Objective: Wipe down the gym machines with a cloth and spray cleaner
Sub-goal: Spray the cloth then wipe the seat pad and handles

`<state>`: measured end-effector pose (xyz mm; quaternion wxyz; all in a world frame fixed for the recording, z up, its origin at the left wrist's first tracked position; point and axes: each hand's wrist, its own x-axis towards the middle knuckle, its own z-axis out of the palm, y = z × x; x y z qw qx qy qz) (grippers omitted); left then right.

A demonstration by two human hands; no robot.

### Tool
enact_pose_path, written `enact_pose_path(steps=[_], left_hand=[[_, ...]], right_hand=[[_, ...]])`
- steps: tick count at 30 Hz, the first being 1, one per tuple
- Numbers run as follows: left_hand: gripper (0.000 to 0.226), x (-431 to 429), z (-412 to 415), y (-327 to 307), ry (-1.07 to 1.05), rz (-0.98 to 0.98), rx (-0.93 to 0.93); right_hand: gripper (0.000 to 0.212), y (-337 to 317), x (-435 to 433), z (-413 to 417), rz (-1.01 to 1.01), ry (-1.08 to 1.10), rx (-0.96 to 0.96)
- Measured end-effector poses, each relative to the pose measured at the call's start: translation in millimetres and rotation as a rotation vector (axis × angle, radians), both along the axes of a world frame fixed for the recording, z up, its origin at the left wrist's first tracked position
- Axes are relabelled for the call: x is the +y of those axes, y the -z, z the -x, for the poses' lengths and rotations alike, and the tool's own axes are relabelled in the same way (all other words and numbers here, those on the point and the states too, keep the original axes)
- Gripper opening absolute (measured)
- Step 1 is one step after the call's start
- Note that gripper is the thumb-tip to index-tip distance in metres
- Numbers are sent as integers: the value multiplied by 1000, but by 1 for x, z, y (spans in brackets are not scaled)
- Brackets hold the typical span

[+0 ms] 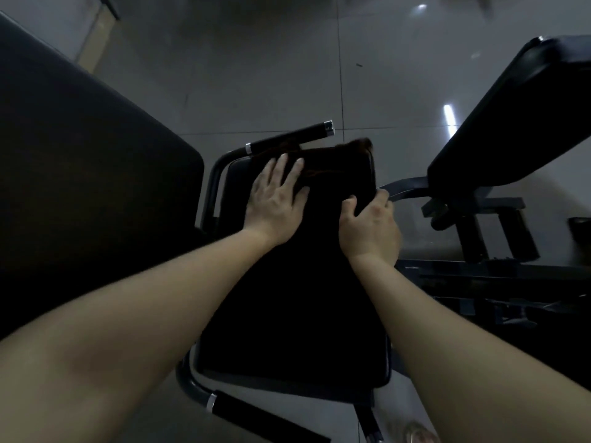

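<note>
Cloth (335,163) lies on far end of black seat pad (287,314), in a dim room w/ glossy grey floor tiles (256,75) showing light reflections; big left pad (80,155) & tilted right pad (511,123) on either side. It's dark, brownish, rumpled at the far edge, hard to tell from the pad. L hand (275,199) presses flat on it, fingers straight; R hand (367,225) grips seat pad's right edge, fingers curled over.
</note>
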<state>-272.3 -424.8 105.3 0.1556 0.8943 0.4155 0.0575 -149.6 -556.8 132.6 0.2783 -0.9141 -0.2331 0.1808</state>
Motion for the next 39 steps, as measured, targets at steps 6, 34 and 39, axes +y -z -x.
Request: enact_pose_path(steps=[6,34,39], left_hand=[[75,-1,27,-9,-326,113,233],[66,-118,102,-34,-419,220,433],[29,-170,156,-83,-321,376,240]], right_hand=[[54,0,2,3,16,8,-27],[63,-13,-4,2,103,-85,42],[63,-47,-42,52,252,-258,-86]])
